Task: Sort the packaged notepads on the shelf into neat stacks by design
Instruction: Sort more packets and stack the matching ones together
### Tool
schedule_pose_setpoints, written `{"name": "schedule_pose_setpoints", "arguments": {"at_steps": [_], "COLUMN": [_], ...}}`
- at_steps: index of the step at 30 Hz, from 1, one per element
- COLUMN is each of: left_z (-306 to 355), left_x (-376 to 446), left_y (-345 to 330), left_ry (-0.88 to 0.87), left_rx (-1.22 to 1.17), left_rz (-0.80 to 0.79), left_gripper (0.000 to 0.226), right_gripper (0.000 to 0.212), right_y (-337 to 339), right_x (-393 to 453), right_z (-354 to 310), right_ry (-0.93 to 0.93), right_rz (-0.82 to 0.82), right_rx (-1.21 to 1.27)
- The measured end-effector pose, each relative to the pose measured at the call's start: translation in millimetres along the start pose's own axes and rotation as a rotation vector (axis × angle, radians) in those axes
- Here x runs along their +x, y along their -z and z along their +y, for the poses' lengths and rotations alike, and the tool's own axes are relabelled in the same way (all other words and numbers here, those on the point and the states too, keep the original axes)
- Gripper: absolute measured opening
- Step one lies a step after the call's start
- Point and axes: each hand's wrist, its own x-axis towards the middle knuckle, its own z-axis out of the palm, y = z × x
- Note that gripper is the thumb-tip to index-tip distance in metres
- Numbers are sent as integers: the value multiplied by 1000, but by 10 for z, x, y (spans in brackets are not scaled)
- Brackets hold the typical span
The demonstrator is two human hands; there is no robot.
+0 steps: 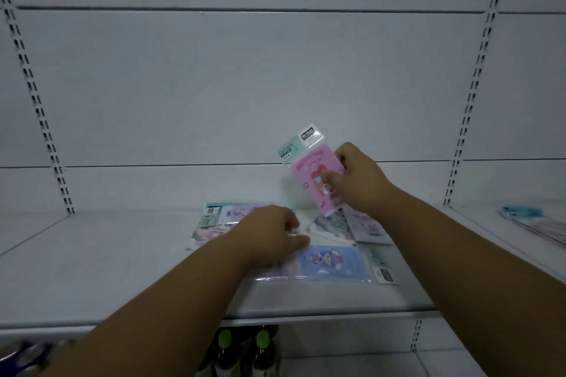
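Head view, looking down at a white shelf. My right hand grips a pink notepad, thumb on its front and fingers round its right edge, lifted clear above the shelf and tilted, header leaning left. Pack is clear plastic; pink cover with a cartoon figure and red heart shape; mint-and-white header card reads "FASHION GRACE", with a dark label next to that.

My left hand is down on the shelf, left of and below the pink notepad, fingers curled over the loose packs; whether it actually pinches one, cannot tell, motion blur.

Blue notepad lies flat below the pink one, near the shelf's front edge, cartoon figure on the cover, header card pointing right. Pale lilac packs lie left of the pink notepad, partly under my left hand, overlapping. White-cover pack sits directly under the pink one, by my right wrist. Greenish pack lies between the hands, design blurred.

Far right of the pink notepad, more packs at the shelf's edge. Green-capped bottles stand on the level below.
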Motion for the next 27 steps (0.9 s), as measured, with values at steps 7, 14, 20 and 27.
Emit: {"name": "schedule_pose_setpoints", "arguments": {"at_steps": [7, 14, 20, 27], "left_z": [390, 570, 926, 2204], "left_x": [76, 45, -93, -88], "left_y": [-217, -107, 57, -747], "left_ry": [-218, -174, -91, -42], "left_rx": [297, 345, -2, -746], "left_rz": [-180, -111, 35, 185], "left_gripper": [65, 52, 17, 14], "right_gripper": [17, 22, 24, 21], "right_y": [443, 774, 1208, 2382], "right_x": [-395, -758, -954, -1529], "right_z": [11, 98, 250, 828], "right_ry": [-114, -195, -200, -175], "right_rz": [167, 265, 389, 499], "right_rx": [75, 209, 364, 370]}}
